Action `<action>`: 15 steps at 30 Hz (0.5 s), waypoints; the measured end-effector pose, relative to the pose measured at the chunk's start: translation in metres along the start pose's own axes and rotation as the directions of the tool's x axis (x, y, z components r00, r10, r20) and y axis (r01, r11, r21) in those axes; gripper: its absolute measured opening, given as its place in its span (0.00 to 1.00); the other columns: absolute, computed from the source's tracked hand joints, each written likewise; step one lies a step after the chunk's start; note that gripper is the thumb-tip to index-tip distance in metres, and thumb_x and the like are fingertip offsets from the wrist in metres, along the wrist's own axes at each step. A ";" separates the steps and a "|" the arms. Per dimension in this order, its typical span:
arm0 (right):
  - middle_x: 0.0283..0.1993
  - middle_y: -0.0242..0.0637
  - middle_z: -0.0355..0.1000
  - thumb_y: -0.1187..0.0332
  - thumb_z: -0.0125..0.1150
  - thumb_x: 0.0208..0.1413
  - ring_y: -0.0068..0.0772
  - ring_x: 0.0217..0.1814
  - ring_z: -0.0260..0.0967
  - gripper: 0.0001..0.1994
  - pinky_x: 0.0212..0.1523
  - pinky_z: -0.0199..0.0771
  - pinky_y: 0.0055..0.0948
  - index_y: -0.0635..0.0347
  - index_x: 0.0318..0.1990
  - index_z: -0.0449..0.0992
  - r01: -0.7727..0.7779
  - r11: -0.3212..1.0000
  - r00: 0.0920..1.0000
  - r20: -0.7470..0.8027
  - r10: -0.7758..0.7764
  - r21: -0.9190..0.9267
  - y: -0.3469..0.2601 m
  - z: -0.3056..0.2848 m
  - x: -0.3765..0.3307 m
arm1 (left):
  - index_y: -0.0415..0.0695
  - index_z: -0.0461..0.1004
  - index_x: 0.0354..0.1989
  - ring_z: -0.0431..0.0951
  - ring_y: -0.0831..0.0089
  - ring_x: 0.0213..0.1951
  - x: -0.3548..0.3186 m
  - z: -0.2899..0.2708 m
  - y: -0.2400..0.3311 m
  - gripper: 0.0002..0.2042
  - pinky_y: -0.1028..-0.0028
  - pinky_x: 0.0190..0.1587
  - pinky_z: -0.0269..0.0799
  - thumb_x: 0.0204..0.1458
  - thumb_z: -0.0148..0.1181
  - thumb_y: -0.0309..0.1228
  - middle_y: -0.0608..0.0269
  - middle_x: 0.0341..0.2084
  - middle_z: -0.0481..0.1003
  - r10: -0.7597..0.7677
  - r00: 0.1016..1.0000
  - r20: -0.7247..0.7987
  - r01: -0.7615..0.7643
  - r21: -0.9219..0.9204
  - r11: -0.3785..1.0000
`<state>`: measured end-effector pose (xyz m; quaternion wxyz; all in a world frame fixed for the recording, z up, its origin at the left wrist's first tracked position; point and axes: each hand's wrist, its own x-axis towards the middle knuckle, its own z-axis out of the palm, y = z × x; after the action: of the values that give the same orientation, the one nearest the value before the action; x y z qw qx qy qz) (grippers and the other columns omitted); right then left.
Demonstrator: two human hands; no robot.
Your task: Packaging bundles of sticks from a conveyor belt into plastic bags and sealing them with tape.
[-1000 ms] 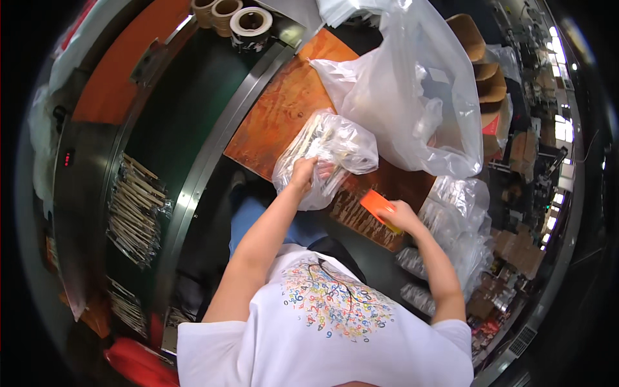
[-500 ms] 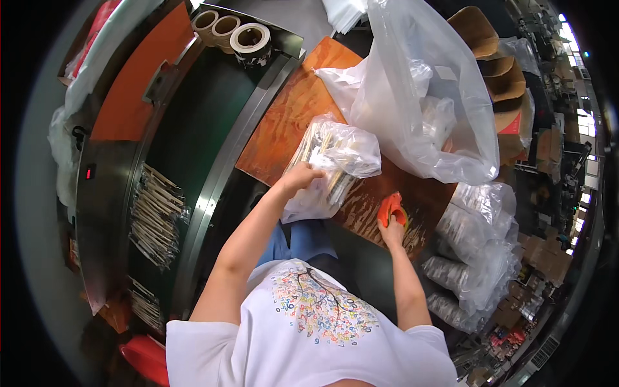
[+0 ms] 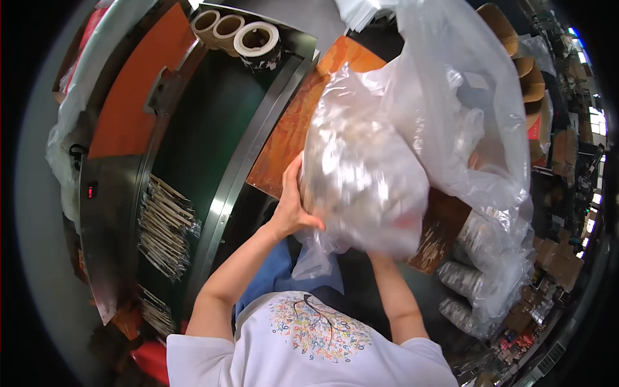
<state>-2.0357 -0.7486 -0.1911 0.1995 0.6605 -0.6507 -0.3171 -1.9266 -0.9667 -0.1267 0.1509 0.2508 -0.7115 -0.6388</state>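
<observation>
A bulging clear plastic bag (image 3: 361, 174) is raised in front of me over the wooden tabletop (image 3: 287, 145), with shiny, pale contents that blur together. My left hand (image 3: 293, 203) grips its left side, the thumb apart from the fingers. Behind the bag's lower right part my right hand is hidden; only the right forearm (image 3: 394, 287) shows. A faint reddish patch (image 3: 406, 222) shows through the plastic there, too blurred to name. The bag's loose end (image 3: 314, 258) hangs down above my legs.
A big translucent sack (image 3: 503, 109) stands at the right on the tabletop. Filled clear bags (image 3: 474, 284) lie beyond it. To the left runs a green conveyor belt (image 3: 206, 109) with wrapped thin wooden sticks (image 3: 166, 226); tape rolls (image 3: 256, 40) sit at its far end.
The bag has come up off the tabletop and turned, now covering my right hand. My left hand has shifted to its side. The orange tape dispenser in my right hand is no longer plainly visible.
</observation>
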 end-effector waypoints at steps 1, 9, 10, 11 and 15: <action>0.54 0.41 0.60 0.62 0.44 0.57 0.36 0.56 0.58 0.22 0.55 0.60 0.33 0.63 0.57 0.58 0.000 1.000 1.000 0.019 0.000 0.010 -0.009 0.004 0.001 | 0.37 0.45 0.60 0.50 0.52 0.59 -0.002 -0.008 -0.006 0.52 0.60 0.60 0.47 0.31 0.66 0.54 0.47 0.58 0.48 0.083 0.989 0.119 -0.092 0.068 0.993; 0.54 0.41 0.60 0.61 0.44 0.57 0.36 0.56 0.59 0.22 0.56 0.59 0.33 0.62 0.57 0.58 -0.022 0.999 0.998 0.063 0.023 -0.023 -0.090 0.068 0.058 | 0.40 0.56 0.56 0.51 0.44 0.57 0.044 -0.031 -0.142 0.33 0.58 0.59 0.48 0.41 0.60 0.39 0.45 0.55 0.53 -0.193 0.865 0.463 0.047 0.308 0.950; 0.54 0.41 0.60 0.61 0.44 0.57 0.36 0.55 0.59 0.22 0.56 0.59 0.33 0.62 0.57 0.58 -0.029 0.999 0.997 0.077 0.032 -0.034 -0.088 0.065 0.052 | 0.39 0.57 0.56 0.52 0.44 0.56 0.041 -0.030 -0.145 0.33 0.57 0.59 0.49 0.40 0.60 0.38 0.44 0.54 0.55 -0.162 0.860 0.483 0.051 0.235 0.971; 0.54 0.41 0.60 0.61 0.44 0.57 0.36 0.55 0.59 0.22 0.56 0.59 0.33 0.62 0.57 0.58 -0.040 0.998 0.995 0.089 0.045 -0.051 -0.088 0.059 0.050 | 0.39 0.57 0.56 0.52 0.44 0.56 0.036 -0.029 -0.145 0.33 0.57 0.59 0.49 0.40 0.60 0.38 0.44 0.54 0.55 -0.153 0.853 0.500 0.037 0.234 0.971; 0.54 0.41 0.60 0.61 0.44 0.58 0.36 0.55 0.59 0.22 0.56 0.58 0.33 0.62 0.57 0.58 -0.133 0.967 0.980 0.118 0.161 -0.217 -0.070 0.017 0.052 | 0.32 0.45 0.58 0.52 0.45 0.56 0.020 -0.018 -0.062 0.58 0.57 0.58 0.49 0.18 0.72 0.50 0.42 0.55 0.51 0.194 0.940 0.280 -0.303 0.425 0.853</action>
<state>-1.9988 -0.7920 -0.2586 0.2461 0.5629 -0.6732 -0.4116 -1.9232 -0.9958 -0.1873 0.0864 0.1100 -0.8818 -0.4504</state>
